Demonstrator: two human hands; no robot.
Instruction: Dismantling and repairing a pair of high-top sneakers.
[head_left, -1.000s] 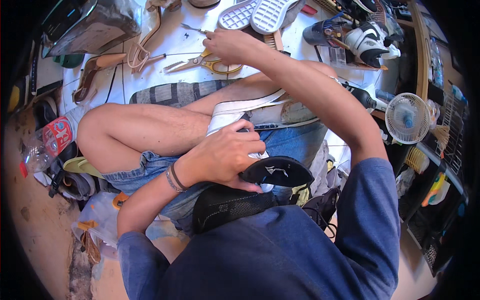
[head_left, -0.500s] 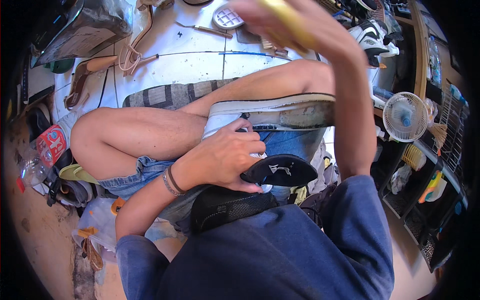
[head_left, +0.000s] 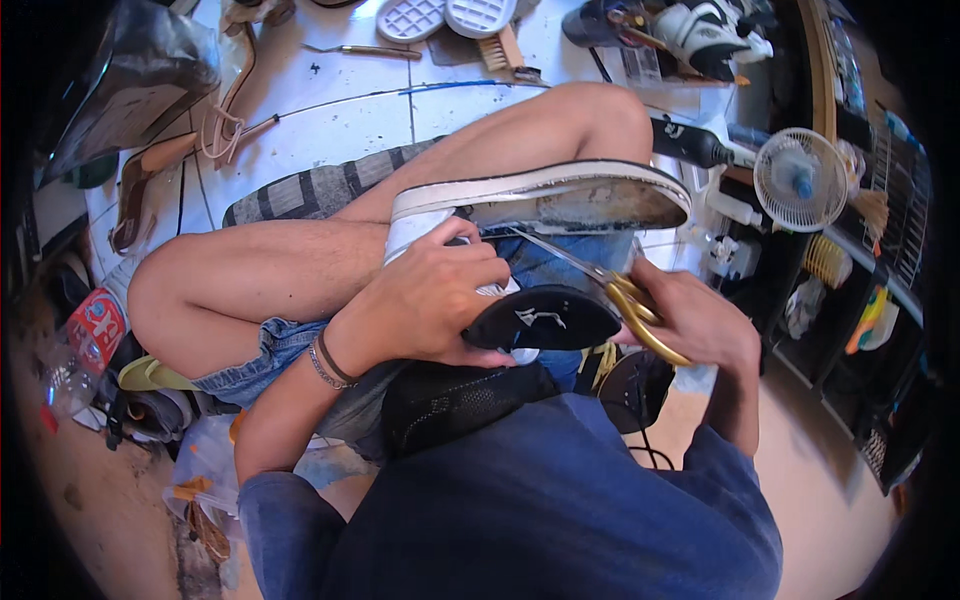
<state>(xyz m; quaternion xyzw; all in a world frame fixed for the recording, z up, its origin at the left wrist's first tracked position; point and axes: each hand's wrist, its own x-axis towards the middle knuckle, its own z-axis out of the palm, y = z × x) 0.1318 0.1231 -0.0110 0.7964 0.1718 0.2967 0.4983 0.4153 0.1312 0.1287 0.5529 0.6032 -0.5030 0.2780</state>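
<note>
A white shoe (head_left: 405,228) lies across my lap, its pale-rimmed sole (head_left: 600,200) showing a worn, dirty surface. My left hand (head_left: 435,300) is closed on the shoe's near side, fingers curled over its edge. A rounded black piece (head_left: 545,318) with a white mark sits against that hand, near the thumb; I cannot make out whether it is gripped too. My right hand (head_left: 695,318) holds scissors (head_left: 632,300) by their gold handles. Their blades point left toward the near edge of the sole; whether they touch it is unclear.
Pale soles (head_left: 412,18), a brush (head_left: 497,50) and a slim wooden-handled tool (head_left: 375,51) lie on the tiles ahead. At the right are a white fan (head_left: 800,180) and a black rack (head_left: 830,340). A plastic bottle (head_left: 95,330) lies left of my knee.
My right hand has come down from the far side to the shoe, bringing the gold-handled scissors with it. The left hand keeps its hold, and the shoe is slightly tilted differently.
</note>
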